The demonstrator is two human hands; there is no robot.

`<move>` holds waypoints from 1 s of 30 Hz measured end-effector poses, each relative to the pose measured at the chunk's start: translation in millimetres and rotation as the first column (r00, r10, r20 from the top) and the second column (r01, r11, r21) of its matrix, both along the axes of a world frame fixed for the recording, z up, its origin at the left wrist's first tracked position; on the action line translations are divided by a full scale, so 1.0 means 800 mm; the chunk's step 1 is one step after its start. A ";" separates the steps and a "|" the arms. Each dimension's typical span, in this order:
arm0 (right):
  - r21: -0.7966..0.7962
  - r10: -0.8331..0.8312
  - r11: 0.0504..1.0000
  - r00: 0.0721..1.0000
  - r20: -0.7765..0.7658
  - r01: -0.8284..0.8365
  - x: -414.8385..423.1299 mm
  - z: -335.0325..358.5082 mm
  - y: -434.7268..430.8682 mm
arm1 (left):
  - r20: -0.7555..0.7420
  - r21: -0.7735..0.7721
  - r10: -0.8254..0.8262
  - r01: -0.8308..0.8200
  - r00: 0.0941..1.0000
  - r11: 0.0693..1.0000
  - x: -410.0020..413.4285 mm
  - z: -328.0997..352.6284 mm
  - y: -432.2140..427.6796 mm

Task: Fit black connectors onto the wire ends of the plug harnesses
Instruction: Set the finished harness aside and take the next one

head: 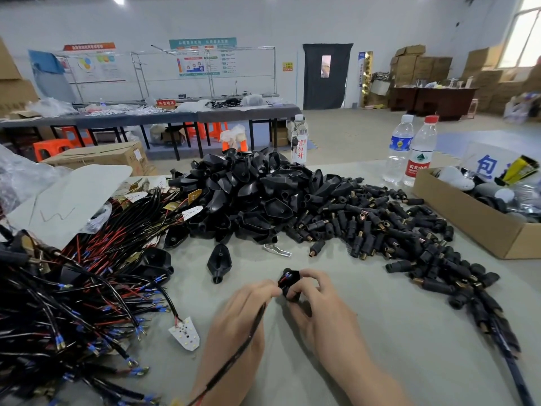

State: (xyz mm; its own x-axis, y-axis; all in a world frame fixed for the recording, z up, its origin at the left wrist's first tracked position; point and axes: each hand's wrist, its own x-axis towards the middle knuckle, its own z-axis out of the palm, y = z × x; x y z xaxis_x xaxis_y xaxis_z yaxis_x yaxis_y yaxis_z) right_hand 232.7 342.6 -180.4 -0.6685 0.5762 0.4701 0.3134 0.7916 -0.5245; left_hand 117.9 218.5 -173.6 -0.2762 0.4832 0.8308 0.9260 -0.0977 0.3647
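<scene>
Over grey table (366, 332), left hand (243, 312) pinches wire (249, 336), right hand (322, 306) grips connector (288, 282) pointing away.

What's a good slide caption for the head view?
Left hand holds a harness wire at the black connector gripped by the right hand.

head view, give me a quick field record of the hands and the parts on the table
left hand: pinches a red-and-black wire at its end
right hand: holds a black connector on that wire end
harness pile: left of the hands
black shells: heaped at centre back
barrel connectors: heaped on the right
cardboard box: far right
water bottles: three, behind the heaps
</scene>
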 end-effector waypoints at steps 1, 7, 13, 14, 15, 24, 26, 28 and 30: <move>0.009 0.009 1.000 1.000 0.000 -0.009 0.001 0.001 -0.002 | -0.022 -0.027 -0.003 0.002 1.000 1.000 0.000 -0.004 0.002; 0.052 0.066 0.997 0.998 -0.022 -0.065 -0.003 0.011 -0.016 | 0.238 -0.015 0.013 -0.010 0.971 1.000 0.003 0.000 0.009; -0.051 0.239 0.968 0.965 -0.108 -0.245 -0.005 0.022 -0.026 | 0.441 -0.051 0.011 0.013 0.897 0.999 -0.006 0.007 0.006; -0.060 0.256 0.962 0.958 -0.126 -0.265 -0.004 0.024 -0.026 | 0.447 -0.051 0.011 0.013 0.895 0.999 -0.007 0.008 0.006; -0.077 0.272 0.955 0.952 -0.140 -0.285 -0.003 0.025 -0.025 | 0.454 -0.056 0.008 0.020 0.891 0.998 -0.008 0.009 0.006; -0.517 0.317 0.690 0.853 -0.414 -0.507 -0.002 0.038 -0.027 | 0.243 -0.371 0.128 -0.029 0.962 0.928 -0.007 0.015 -0.010; -0.583 0.237 0.602 0.819 -0.522 -0.546 -0.003 0.037 -0.026 | 0.192 -0.419 0.173 -0.079 0.966 0.904 -0.007 0.022 -0.013; -0.652 0.184 0.477 0.792 -0.582 -0.590 -0.005 0.038 -0.026 | 0.225 -0.473 0.237 -0.107 0.945 0.874 -0.006 0.024 -0.014; -0.716 0.145 0.397 0.809 -0.570 -0.575 -0.009 0.035 -0.028 | 0.212 -0.526 0.289 -0.140 0.934 0.839 -0.003 0.023 -0.014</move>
State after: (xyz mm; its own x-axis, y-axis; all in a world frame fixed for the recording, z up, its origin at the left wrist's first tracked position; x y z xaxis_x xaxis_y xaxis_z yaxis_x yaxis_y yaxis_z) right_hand 225.5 320.1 -152.5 -0.8145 0.5581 0.1584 -0.2658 -0.1163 -0.9570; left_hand 115.4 207.7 -155.5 -0.5996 0.7087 0.3719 0.7580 0.3538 0.5479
